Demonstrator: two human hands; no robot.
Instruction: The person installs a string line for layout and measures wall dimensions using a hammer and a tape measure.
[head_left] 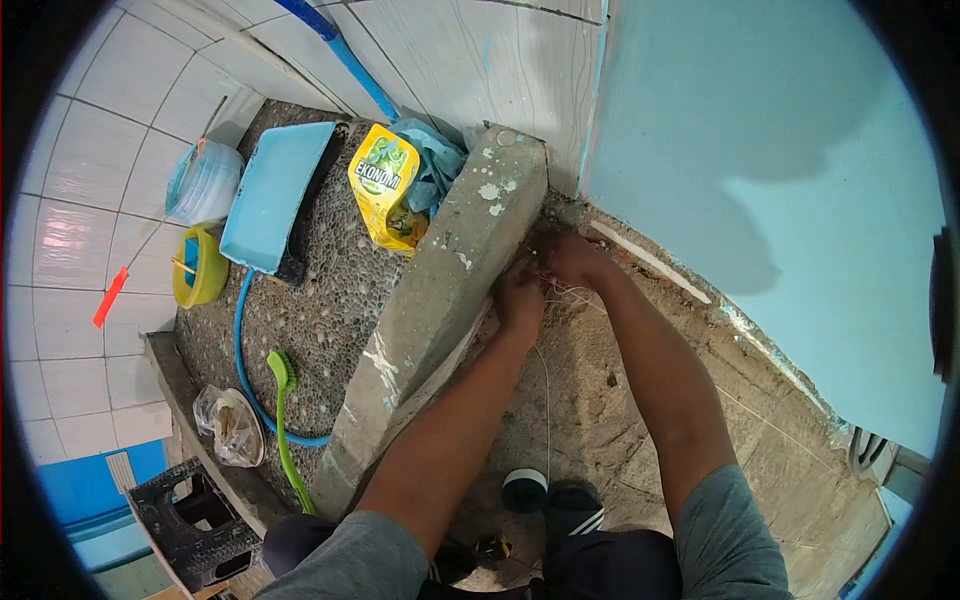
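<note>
Both hands are together low in the corner between the concrete curb [415, 300] and the light-blue wall [740, 150]. My left hand [519, 295] lies against the curb's inner side, its fingers curled and partly in shadow. Beside it, my right hand [573, 260] is closed around thin white string [547, 385], with small loops hanging below the fingers. One length of string drops to a dark and white spool [525, 490] on the floor by my shoe [573, 508]. Another thin line [765, 418] stretches across the rough floor to the right. The fingertips are too dark to make out.
Left of the curb, a pebbled floor [330, 310] holds a blue paint tray [275, 195], yellow EKONOMI pouch [383, 185], yellow bucket [208, 268], green brush [283, 420] and blue hose [240, 340]. A black crate [195, 520] stands lower left. A white strip [650, 260] lies along the wall base.
</note>
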